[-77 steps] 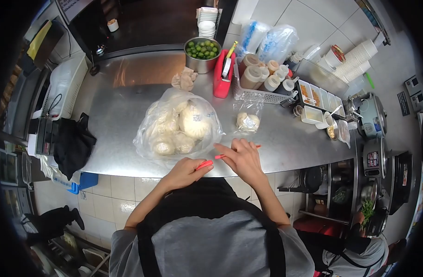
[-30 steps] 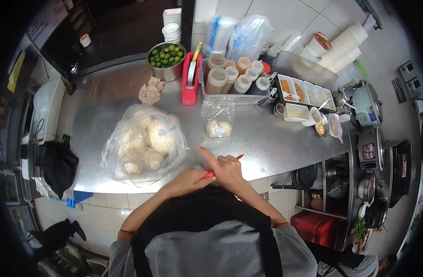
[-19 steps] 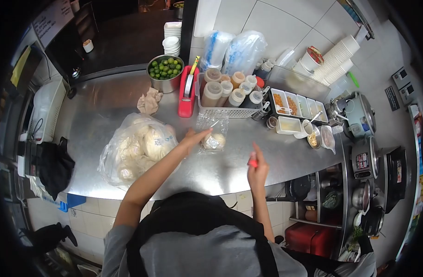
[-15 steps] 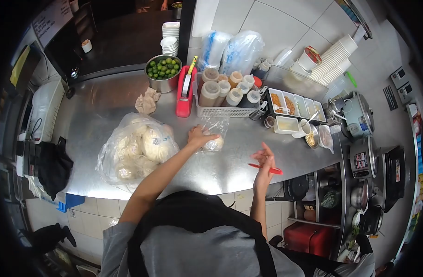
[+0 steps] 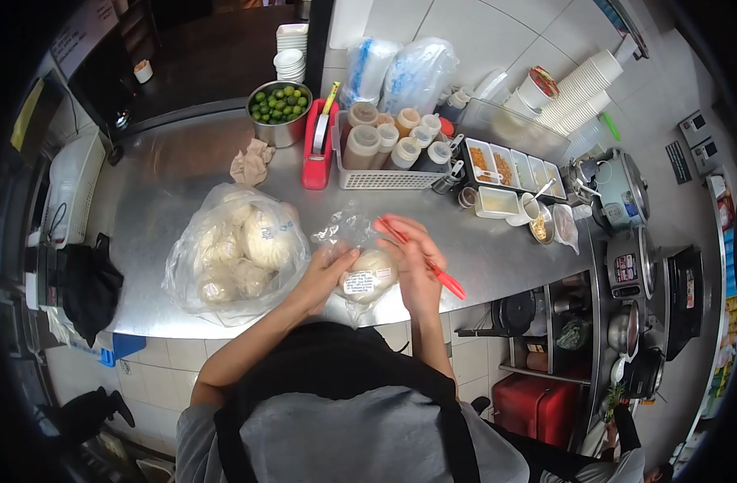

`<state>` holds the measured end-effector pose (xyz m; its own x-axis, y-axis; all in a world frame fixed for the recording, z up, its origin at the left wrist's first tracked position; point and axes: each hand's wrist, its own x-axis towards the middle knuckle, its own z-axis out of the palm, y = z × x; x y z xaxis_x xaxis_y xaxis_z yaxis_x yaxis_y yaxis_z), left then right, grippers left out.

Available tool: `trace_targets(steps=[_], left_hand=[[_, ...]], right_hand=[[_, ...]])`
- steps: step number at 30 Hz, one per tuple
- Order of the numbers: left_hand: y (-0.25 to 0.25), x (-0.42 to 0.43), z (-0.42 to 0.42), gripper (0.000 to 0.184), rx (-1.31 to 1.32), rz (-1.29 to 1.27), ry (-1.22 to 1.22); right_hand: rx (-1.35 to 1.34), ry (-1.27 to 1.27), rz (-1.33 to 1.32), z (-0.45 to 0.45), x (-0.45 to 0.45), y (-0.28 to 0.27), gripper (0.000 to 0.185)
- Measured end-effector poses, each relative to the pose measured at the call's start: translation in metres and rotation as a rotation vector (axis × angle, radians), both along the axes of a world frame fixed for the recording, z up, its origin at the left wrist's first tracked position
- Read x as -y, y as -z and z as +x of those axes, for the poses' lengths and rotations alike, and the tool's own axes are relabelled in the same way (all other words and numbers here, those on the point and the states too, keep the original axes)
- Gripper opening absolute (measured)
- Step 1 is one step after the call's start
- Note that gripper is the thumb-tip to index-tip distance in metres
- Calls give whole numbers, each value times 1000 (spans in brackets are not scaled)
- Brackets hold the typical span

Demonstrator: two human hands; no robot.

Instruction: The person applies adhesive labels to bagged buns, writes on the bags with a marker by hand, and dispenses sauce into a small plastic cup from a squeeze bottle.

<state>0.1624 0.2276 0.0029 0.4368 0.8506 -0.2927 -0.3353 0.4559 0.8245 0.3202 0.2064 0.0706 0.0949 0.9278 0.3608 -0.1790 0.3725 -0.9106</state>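
A small clear plastic bag (image 5: pixel 367 278) holds a round, pale lump, and printed labels show on its front. My left hand (image 5: pixel 324 282) grips this bag at its left side, just above the counter's front edge. In my right hand (image 5: pixel 417 262) is a slim red tool (image 5: pixel 442 278), slanting down to the right; its exact kind is unclear. That hand is at the bag's right side, fingers curled round the tool. Left of my hands lies a large clear plastic bag (image 5: pixel 193 266) with several similar labelled packs inside.
Behind my hands stand a red tape dispenser (image 5: pixel 317 161), a pot of green limes (image 5: pixel 278 133) and a white basket (image 5: pixel 376 179) of sauce bottles. Crumpled brown paper (image 5: pixel 253 163) lies nearby. Topping trays (image 5: pixel 497 203) and a rice cooker (image 5: pixel 623 189) are to the right.
The small bag has come off the counter's middle towards me, in my left hand. My right hand has moved left to the bag, with the red tool still in it.
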Motion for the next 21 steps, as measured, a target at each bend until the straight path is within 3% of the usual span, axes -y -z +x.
trace_targets(steps=[4, 7, 9, 13, 16, 21], left_hand=[[-34, 18, -15, 45, 130, -27, -75], [-27, 26, -14, 45, 260, -294, -165], [-31, 28, -18, 45, 242, -148, -94], [-36, 32, -14, 41, 91, 19, -144], [-12, 29, -14, 36, -70, 50, -126], [-21, 31, -7, 31, -47, 237, -270]], right_hand=[[-62, -57, -13, -28, -4, -16, 25], [-263, -116, 9, -38, -2, -10, 16], [-270, -104, 63, -41, -6, -2, 12], [-68, 29, 72, -43, -5, -11, 15], [100, 230, 95, -53, 3, -19, 22], [151, 299, 246, -52, 7, -15, 33]])
